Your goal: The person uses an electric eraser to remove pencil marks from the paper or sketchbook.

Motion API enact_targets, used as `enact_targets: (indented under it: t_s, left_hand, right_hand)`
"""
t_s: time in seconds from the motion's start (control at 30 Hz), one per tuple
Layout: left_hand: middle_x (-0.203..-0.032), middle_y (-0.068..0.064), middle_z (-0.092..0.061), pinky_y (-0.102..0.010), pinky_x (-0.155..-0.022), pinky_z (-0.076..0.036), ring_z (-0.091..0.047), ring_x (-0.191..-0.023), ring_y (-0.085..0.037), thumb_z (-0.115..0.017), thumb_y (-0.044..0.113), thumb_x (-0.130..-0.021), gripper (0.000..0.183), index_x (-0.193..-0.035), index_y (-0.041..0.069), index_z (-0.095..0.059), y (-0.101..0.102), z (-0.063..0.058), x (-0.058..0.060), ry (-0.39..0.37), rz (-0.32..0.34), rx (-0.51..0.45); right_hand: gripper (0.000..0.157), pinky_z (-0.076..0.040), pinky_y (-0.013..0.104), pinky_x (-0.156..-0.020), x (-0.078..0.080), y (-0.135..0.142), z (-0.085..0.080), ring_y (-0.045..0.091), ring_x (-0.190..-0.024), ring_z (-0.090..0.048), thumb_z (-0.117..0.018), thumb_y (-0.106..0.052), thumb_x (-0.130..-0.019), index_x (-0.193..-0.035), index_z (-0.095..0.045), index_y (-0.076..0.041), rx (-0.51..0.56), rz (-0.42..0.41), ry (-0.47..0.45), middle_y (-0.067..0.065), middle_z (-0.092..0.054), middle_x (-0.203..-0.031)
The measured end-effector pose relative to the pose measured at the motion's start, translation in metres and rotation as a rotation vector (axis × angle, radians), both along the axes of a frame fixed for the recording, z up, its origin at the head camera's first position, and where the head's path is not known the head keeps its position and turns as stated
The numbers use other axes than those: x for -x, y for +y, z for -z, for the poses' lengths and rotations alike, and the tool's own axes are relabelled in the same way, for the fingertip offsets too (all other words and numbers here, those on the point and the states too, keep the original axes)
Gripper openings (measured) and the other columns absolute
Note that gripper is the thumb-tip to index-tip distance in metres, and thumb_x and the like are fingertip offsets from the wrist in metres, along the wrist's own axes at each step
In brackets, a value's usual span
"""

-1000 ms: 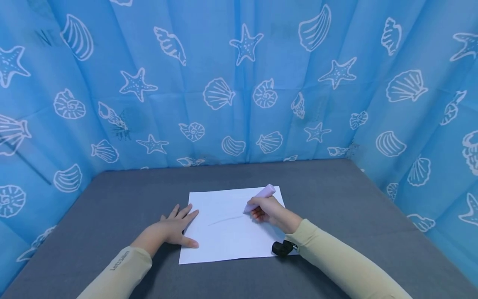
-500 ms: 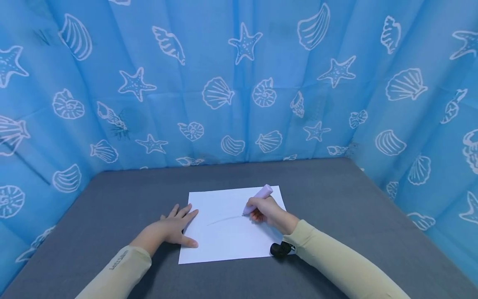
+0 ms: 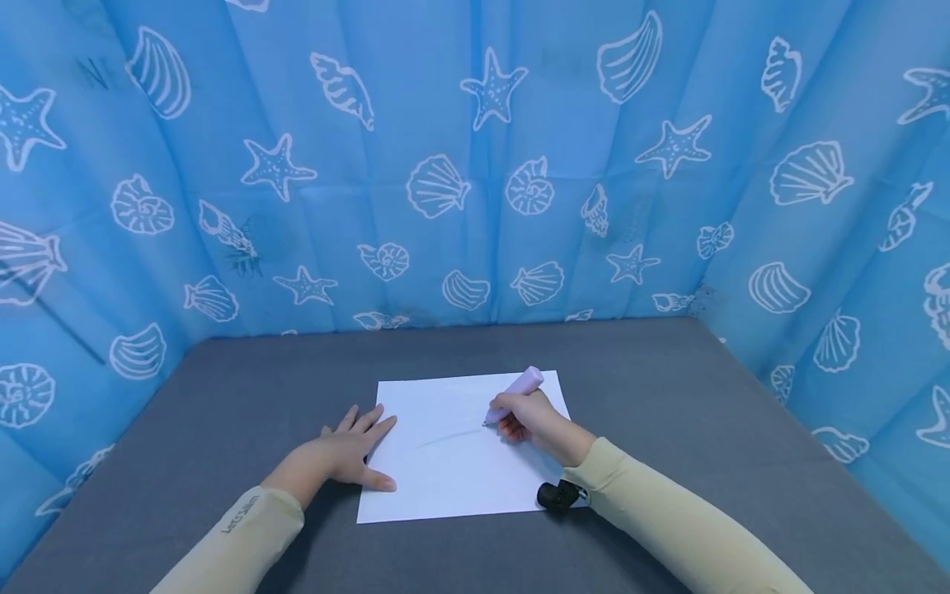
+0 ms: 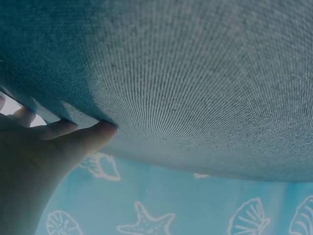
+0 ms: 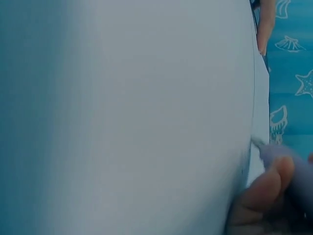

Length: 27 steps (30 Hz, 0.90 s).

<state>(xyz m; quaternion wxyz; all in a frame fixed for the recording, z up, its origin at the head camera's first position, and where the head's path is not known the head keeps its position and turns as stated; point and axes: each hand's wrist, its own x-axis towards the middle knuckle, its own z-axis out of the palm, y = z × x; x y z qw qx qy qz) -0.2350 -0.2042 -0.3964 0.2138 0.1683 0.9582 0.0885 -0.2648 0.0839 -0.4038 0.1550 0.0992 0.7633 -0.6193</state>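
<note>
A white sheet of paper (image 3: 445, 487) lies on the grey tabletop, with one thin, slightly slanting line drawn across its middle. My right hand (image 3: 536, 419) grips a thick lilac pen (image 3: 525, 382), its tip at the paper close to the line's right end. In the right wrist view the pen (image 5: 286, 159) shows between thumb and fingers, tip against the sheet. My left hand (image 3: 345, 454) rests with fingers spread over the paper's left edge. From the left wrist view, the left hand's fingers (image 4: 98, 136) reach flat along the cloth.
Grey cloth (image 3: 260, 396) covers the table around the sheet. A blue curtain (image 3: 475, 223) printed with white shells and starfish hangs behind and at both sides. A small black device (image 3: 558, 495) is at the right wrist, over the paper's lower right corner.
The pen and right hand have shifted very slightly left since a second ago, staying near the line's right end. The left hand and paper keep their places; the head view sways slightly.
</note>
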Motion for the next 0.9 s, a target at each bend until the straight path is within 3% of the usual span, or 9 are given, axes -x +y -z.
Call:
enact_targets:
  t_s: [0.33, 0.53, 0.77, 0.9]
  left_hand:
    - [-0.16, -0.016, -0.013, -0.075, -0.102, -0.012, -0.003, -0.143, -0.05, -0.073, 0.065, -0.074, 0.108, -0.155, 0.013, -0.024, 0.0018, 0.0029, 0.0005, -0.005, -0.002, -0.002]
    - [-0.16, -0.017, -0.014, -0.076, -0.102, -0.012, -0.003, -0.143, -0.05, -0.073, 0.064, -0.074, 0.107, -0.155, 0.013, -0.025, 0.0018, 0.0015, 0.001, -0.007, -0.013, 0.004]
    - [-0.16, -0.016, -0.013, -0.076, -0.102, -0.012, -0.003, -0.143, -0.05, -0.073, 0.065, -0.073, 0.108, -0.155, 0.014, -0.025, 0.0006, 0.001, 0.0014, -0.006, -0.018, 0.009]
    - [-0.16, -0.016, -0.013, -0.076, -0.101, -0.011, -0.002, -0.143, -0.05, -0.072, 0.066, -0.073, 0.108, -0.155, 0.014, -0.024, -0.0006, 0.0016, 0.0018, -0.004, -0.021, 0.007]
  right_hand:
    - [0.019, -0.042, 0.022, -0.047, -0.0014, 0.0022, 0.0003, 0.013, -0.048, -0.048, -0.063, -0.015, -0.087, -0.091, -0.058, 0.003, 0.002, -0.031, -0.01, 0.006, -0.052, -0.06]
    - [0.023, -0.05, 0.023, -0.05, -0.0017, 0.0044, -0.001, 0.013, -0.052, -0.059, -0.059, -0.015, -0.09, -0.098, -0.062, 0.007, 0.074, -0.066, -0.028, 0.009, -0.062, -0.066]
    - [0.02, -0.047, 0.021, -0.048, -0.0002, -0.0015, 0.0015, 0.011, -0.048, -0.052, -0.057, -0.011, -0.086, -0.094, -0.058, 0.008, 0.107, -0.019, -0.005, 0.008, -0.056, -0.06]
    - [0.019, -0.044, 0.021, -0.047, 0.0012, -0.0042, 0.0022, 0.012, -0.047, -0.05, -0.06, -0.01, -0.085, -0.093, -0.057, 0.006, 0.07, 0.004, 0.011, 0.008, -0.054, -0.06]
